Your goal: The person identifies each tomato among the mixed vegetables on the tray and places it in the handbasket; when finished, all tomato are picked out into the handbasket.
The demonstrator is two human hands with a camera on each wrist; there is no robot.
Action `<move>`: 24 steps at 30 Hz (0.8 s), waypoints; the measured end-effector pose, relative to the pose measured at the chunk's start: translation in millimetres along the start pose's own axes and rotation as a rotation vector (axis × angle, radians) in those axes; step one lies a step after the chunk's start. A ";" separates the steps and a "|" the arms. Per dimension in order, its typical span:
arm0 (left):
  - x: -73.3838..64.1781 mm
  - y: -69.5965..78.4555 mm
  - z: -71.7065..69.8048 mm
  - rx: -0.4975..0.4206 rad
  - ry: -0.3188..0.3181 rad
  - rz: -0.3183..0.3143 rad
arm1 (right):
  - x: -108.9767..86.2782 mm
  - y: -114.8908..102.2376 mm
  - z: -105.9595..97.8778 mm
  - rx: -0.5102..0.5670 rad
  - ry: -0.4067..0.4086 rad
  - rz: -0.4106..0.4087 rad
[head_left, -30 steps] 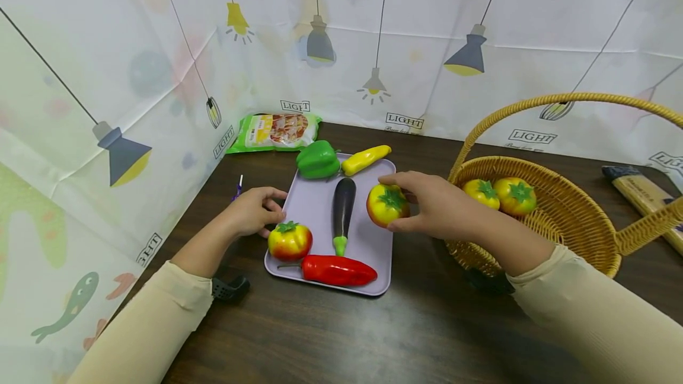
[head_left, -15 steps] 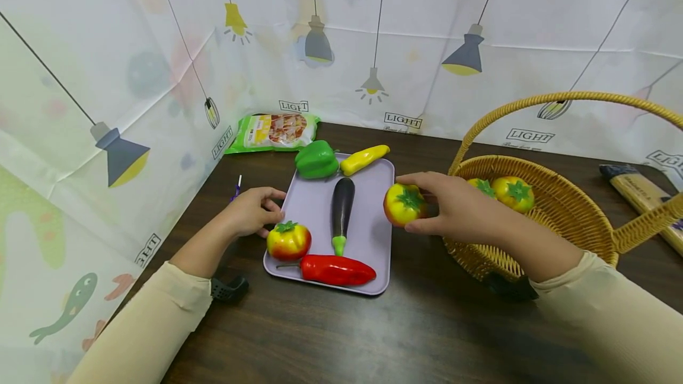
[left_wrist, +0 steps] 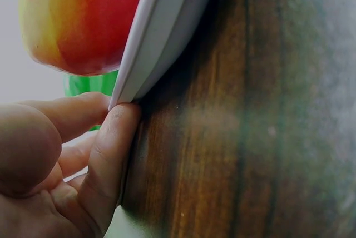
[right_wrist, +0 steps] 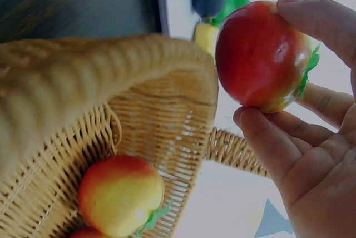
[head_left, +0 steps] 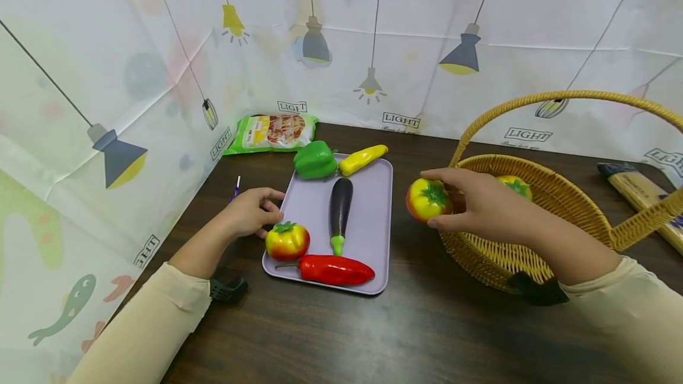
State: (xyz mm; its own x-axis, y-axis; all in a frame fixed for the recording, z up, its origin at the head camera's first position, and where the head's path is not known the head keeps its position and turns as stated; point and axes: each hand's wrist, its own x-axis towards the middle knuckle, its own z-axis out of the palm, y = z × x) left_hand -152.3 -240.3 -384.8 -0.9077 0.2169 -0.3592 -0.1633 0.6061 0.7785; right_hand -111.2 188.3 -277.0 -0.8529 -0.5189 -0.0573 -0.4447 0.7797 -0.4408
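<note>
In the head view my right hand [head_left: 482, 206] holds a yellow-and-red toy tomato [head_left: 427, 199] by its sides, at the basket's left rim. The right wrist view shows its red underside between thumb and fingertips, beside the wicker basket [right_wrist: 183, 99]. A similar tomato [right_wrist: 119, 193] lies inside, with part of another below it. My left hand [head_left: 252, 212] pinches the edge of the lilac tray [head_left: 370, 212], fingertips on both sides of the rim [left_wrist: 133, 54]. On the tray are another tomato [head_left: 287, 242], an eggplant [head_left: 340, 206] and a red pepper [head_left: 336, 270].
A green bell pepper [head_left: 315, 160] and a yellow pepper [head_left: 363, 160] lie at the tray's far end. Behind them is a green food bag [head_left: 277, 133]. The basket's tall handle [head_left: 560, 96] arches up on the right, with a long package [head_left: 637, 191] beyond.
My right hand has carried the tomato rightward from over the tray to the basket's left side. The left hand has stayed at the tray's edge.
</note>
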 end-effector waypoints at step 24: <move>-0.1 -0.8 1.0 0.005 0.001 0.007 | -27.9 26.1 -18.6 0.043 0.026 0.043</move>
State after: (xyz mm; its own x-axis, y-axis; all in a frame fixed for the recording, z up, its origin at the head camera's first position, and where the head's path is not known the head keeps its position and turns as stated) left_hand -151.7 -240.1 -385.9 -0.9092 0.2200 -0.3534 -0.1553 0.6084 0.7783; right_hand -104.1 229.6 -270.2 -0.8779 -0.4757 -0.0542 -0.3959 0.7849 -0.4767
